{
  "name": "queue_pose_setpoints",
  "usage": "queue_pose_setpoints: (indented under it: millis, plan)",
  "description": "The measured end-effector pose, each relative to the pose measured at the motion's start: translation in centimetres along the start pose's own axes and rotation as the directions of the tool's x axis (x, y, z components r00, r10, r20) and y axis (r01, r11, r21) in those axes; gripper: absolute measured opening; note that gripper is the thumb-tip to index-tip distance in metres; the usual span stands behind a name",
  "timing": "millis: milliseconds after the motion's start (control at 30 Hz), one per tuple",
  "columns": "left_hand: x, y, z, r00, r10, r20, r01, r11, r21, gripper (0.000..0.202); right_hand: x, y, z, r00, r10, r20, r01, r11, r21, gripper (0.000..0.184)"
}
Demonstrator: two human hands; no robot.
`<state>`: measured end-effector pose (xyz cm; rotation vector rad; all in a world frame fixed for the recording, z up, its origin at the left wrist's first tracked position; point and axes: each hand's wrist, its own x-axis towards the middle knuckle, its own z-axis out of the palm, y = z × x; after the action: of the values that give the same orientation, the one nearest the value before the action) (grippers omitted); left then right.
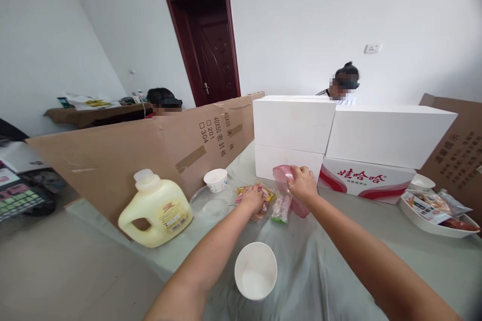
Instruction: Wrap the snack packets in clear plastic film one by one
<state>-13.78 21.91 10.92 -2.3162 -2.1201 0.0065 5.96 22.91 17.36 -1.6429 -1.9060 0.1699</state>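
My right hand (302, 184) grips a pink see-through plastic dish (283, 177) by its upper edge, and the dish stands tilted in front of the white boxes. My left hand (253, 198) reaches onto wrapped snack packets (267, 193), its fingers bent over them and partly hidden. Between the two hands lies a pale packet with a green end (280, 208). A white paper tub (256, 272), seen from above, stands on the cloth nearer to me, between my forearms.
To the left are a yellow detergent jug (160, 210), a clear round lid (205, 209) and a paper bowl (216, 179). Stacked white boxes (291, 123) block the back; a white food tray (433, 225) sits right. Two people are beyond the cardboard (158, 145).
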Motion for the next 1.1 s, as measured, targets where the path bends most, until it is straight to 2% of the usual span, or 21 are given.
queue_pose_setpoints:
  millis: [100, 200, 267, 367, 433, 500, 600, 667, 733, 833, 867, 900, 933, 967, 1000, 1033, 1100]
  plan:
    - [0.4, -0.2, -0.1, 1.000, 0.007, 0.020, -0.007, 1.000, 0.030, 0.039, -0.3, 4.0, -1.1, 0.993, 0.108, -0.039, -0.104, 0.991, 0.087, 0.053]
    - [0.4, -0.5, 0.0, 1.000, 0.013, 0.015, -0.014, 0.999, 0.033, 0.044, -1.3, 9.7, -2.6, 0.966, 0.250, -0.066, -0.232, 0.951, 0.203, 0.055]
    - [0.4, -0.7, 0.1, 1.000, 0.014, 0.000, -0.014, 1.000, 0.028, 0.048, -2.6, 13.8, -3.8, 0.930, 0.362, -0.061, -0.331, 0.900, 0.284, 0.053]
    - [0.3, -0.6, -0.1, 1.000, 0.016, -0.024, -0.016, 1.000, 0.021, 0.049, -5.5, 19.0, -5.1, 0.850, 0.527, 0.006, -0.492, 0.789, 0.368, 0.045]
    - [0.2, 0.1, -0.4, 0.999, 0.020, -0.042, -0.019, 1.000, 0.021, 0.047, -7.5, 21.2, -5.4, 0.798, 0.598, 0.078, -0.575, 0.716, 0.395, 0.043]
    - [0.1, 1.3, -0.7, 0.997, 0.040, -0.064, -0.039, 0.999, 0.023, 0.044, -9.2, 22.6, -5.3, 0.768, 0.624, 0.143, -0.619, 0.668, 0.413, 0.043]
    - [-0.2, 4.0, -0.9, 0.991, 0.116, -0.064, -0.116, 0.993, 0.010, 0.040, -10.7, 23.4, -5.0, 0.770, 0.610, 0.187, -0.621, 0.650, 0.438, 0.046]
    - [-0.4, 6.0, -0.4, 0.984, 0.177, -0.014, -0.177, 0.984, -0.014, 0.041, -11.6, 23.3, -5.0, 0.791, 0.592, 0.154, -0.590, 0.671, 0.449, 0.049]
    - [-0.5, 7.9, 0.5, 0.974, 0.216, 0.068, -0.214, 0.976, -0.034, 0.051, -13.0, 22.4, -5.0, 0.819, 0.570, 0.066, -0.533, 0.713, 0.454, 0.052]
    - [-0.4, 10.0, 2.1, 0.957, 0.226, 0.183, -0.225, 0.974, -0.031, 0.072, -17.4, 18.6, -3.9, 0.887, 0.459, -0.054, -0.385, 0.798, 0.464, 0.053]
    - [-0.3, 10.6, 2.5, 0.953, 0.223, 0.204, -0.224, 0.974, -0.020, 0.072, -19.1, 16.6, -3.0, 0.933, 0.356, -0.058, -0.289, 0.833, 0.472, 0.049]
    - [-0.2, 11.0, 2.9, 0.951, 0.221, 0.215, -0.225, 0.974, -0.005, 0.070, -20.8, 14.5, -1.9, 0.993, 0.103, -0.048, -0.071, 0.890, 0.450, 0.047]
    - [-0.1, 11.4, 3.2, 0.951, 0.219, 0.218, -0.227, 0.974, 0.011, 0.066, -22.2, 12.2, -0.6, 0.990, -0.141, 0.000, 0.128, 0.903, 0.411, 0.050]
    - [0.0, 11.8, 3.3, 0.952, 0.218, 0.216, -0.229, 0.973, 0.027, 0.063, -23.2, 9.9, 0.9, 0.936, -0.348, 0.060, 0.304, 0.879, 0.367, 0.058]
    - [0.1, 12.1, 3.3, 0.952, 0.218, 0.214, -0.232, 0.972, 0.041, 0.061, -23.8, 7.9, 2.3, 0.844, -0.526, 0.105, 0.474, 0.823, 0.313, 0.065]
    - [0.1, 12.4, 3.3, 0.952, 0.221, 0.214, -0.237, 0.970, 0.052, 0.059, -24.0, 6.1, 3.5, 0.759, -0.637, 0.134, 0.596, 0.763, 0.251, 0.065]
    - [-0.2, 12.6, 2.9, 0.946, 0.237, 0.222, -0.256, 0.965, 0.059, 0.056, -23.6, 3.8, 5.5, 0.664, -0.728, 0.170, 0.709, 0.686, 0.162, 0.058]
